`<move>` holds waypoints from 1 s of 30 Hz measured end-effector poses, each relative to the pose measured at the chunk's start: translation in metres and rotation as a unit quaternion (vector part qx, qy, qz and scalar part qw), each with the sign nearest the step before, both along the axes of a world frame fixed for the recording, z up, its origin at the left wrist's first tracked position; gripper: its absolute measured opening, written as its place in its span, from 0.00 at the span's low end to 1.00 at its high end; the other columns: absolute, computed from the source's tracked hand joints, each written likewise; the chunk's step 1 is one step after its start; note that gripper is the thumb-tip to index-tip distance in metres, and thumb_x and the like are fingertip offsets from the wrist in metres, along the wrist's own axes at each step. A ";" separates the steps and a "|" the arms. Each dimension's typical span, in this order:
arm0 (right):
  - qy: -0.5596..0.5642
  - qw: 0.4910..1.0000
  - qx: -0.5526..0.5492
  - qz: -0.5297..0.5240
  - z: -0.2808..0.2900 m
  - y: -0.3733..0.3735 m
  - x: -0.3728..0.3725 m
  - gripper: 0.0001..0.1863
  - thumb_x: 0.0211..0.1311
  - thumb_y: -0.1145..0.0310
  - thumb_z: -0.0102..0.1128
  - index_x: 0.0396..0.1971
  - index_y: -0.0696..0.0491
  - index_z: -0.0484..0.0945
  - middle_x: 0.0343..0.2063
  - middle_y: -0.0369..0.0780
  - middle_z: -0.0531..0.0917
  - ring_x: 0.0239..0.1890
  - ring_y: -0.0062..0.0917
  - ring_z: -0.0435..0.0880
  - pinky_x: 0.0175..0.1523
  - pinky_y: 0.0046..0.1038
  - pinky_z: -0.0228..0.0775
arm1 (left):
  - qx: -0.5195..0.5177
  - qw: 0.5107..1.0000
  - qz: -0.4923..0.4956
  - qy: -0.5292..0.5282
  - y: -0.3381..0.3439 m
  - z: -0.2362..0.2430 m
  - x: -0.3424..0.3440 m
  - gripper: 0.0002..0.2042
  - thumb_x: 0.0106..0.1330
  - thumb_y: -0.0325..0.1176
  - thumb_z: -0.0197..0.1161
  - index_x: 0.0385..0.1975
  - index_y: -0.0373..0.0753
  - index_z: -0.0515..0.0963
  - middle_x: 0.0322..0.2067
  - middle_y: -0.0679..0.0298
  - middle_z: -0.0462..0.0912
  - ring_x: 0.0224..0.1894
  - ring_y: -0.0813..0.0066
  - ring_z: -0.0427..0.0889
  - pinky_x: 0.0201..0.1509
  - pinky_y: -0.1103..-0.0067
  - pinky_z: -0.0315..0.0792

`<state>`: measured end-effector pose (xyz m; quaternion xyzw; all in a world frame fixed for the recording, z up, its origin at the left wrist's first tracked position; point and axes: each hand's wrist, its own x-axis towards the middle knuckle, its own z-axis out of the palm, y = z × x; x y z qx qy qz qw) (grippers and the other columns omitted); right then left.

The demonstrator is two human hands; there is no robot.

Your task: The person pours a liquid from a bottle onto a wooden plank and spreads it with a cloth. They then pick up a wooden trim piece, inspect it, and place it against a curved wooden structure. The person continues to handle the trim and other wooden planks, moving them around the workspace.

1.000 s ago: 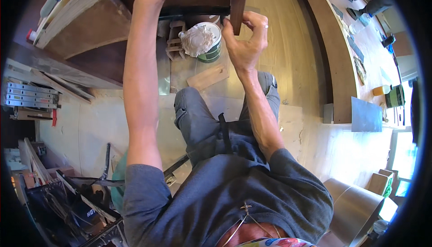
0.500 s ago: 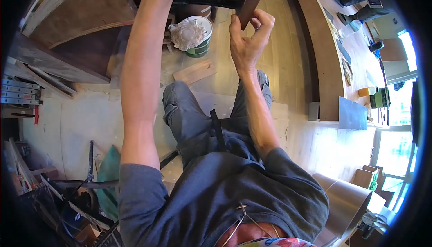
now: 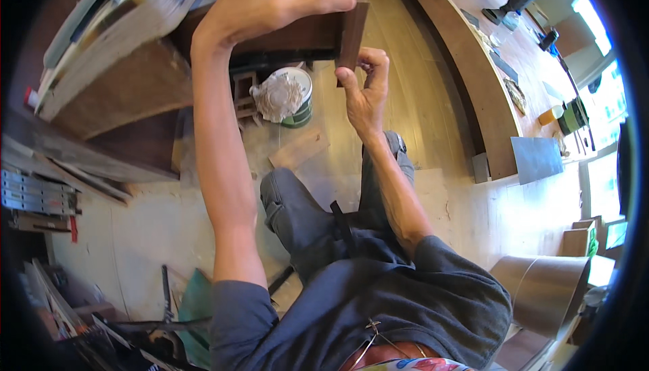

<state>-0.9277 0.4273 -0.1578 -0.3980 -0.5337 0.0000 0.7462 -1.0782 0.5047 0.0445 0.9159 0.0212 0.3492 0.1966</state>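
Note:
A dark brown wooden frame (image 3: 351,33) with a grooved end stands in front of me at the top of the view. My left hand (image 3: 260,9) reaches over it, thumb stretched across to the end piece; its other fingers run out of the picture. At the lower corner of that end piece, my right hand (image 3: 367,97) pinches the wood between thumb and fingers, the fingertips partly hidden behind it. Below the frame stands a green and white bucket (image 3: 297,114) with a crumpled whitish cloth (image 3: 278,97) on its rim. A small wooden board (image 3: 299,148) lies by my knee.
Along the right runs a long wooden worktop (image 3: 466,53) carrying tools, a jar and a metal sheet (image 3: 536,160). Another person's legs (image 3: 517,2) show beyond it. Curved wooden panels (image 3: 128,73) lean at the left, above an aluminium ladder (image 3: 37,192). Tools clutter the lower left.
The view has tilted, so the scene sits lower and more of the wooden frame shows. Both hands stay on the frame; my right hand keeps its pinch at the corner.

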 end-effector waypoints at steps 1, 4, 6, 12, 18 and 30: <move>0.022 1.000 -0.005 0.011 0.003 0.002 0.000 0.19 0.62 0.62 0.72 0.42 0.55 0.72 0.36 0.36 0.72 0.41 0.25 0.73 0.51 0.27 0.66 | -0.004 1.000 0.001 0.009 -0.002 0.000 -0.002 0.44 0.58 0.44 0.74 0.73 0.37 0.58 0.64 0.49 0.69 0.68 0.61 0.65 0.74 0.66 0.52; 0.081 0.996 0.011 0.038 0.015 0.006 -0.005 0.17 0.64 0.62 0.70 0.37 0.54 0.70 0.32 0.35 0.69 0.37 0.23 0.69 0.47 0.26 0.65 | -0.017 1.000 0.006 0.015 -0.005 -0.001 -0.003 0.41 0.60 0.42 0.72 0.72 0.37 0.59 0.64 0.50 0.69 0.68 0.61 0.65 0.74 0.65 0.53; 0.060 0.998 0.023 0.010 0.027 0.005 -0.006 0.16 0.64 0.63 0.69 0.35 0.54 0.70 0.32 0.35 0.69 0.36 0.23 0.68 0.45 0.26 0.64 | -0.053 0.998 0.022 0.001 -0.003 -0.003 0.001 0.38 0.60 0.46 0.71 0.68 0.36 0.64 0.64 0.51 0.70 0.69 0.60 0.65 0.74 0.61 0.53; 0.080 0.997 0.005 0.009 0.072 0.004 -0.006 0.14 0.64 0.66 0.69 0.32 0.55 0.71 0.29 0.36 0.69 0.33 0.24 0.68 0.43 0.26 0.64 | -0.098 0.993 0.023 0.055 0.005 0.004 0.005 0.42 0.58 0.44 0.72 0.71 0.37 0.60 0.63 0.51 0.70 0.68 0.61 0.65 0.74 0.64 0.53; 0.043 0.997 0.050 -0.027 0.077 0.009 -0.006 0.13 0.62 0.68 0.70 0.33 0.56 0.72 0.30 0.40 0.73 0.35 0.31 0.73 0.42 0.31 0.66 | -0.067 0.991 0.067 0.099 -0.014 0.011 0.003 0.45 0.56 0.41 0.75 0.73 0.39 0.57 0.62 0.52 0.71 0.68 0.61 0.66 0.73 0.65 0.53; 0.025 0.998 0.041 -0.043 0.058 0.003 -0.008 0.20 0.54 0.61 0.73 0.40 0.53 0.73 0.40 0.43 0.76 0.44 0.41 0.74 0.50 0.37 0.64 | -0.060 0.988 0.108 0.088 -0.008 -0.002 0.022 0.45 0.54 0.47 0.70 0.73 0.38 0.59 0.66 0.52 0.68 0.70 0.59 0.64 0.75 0.61 0.51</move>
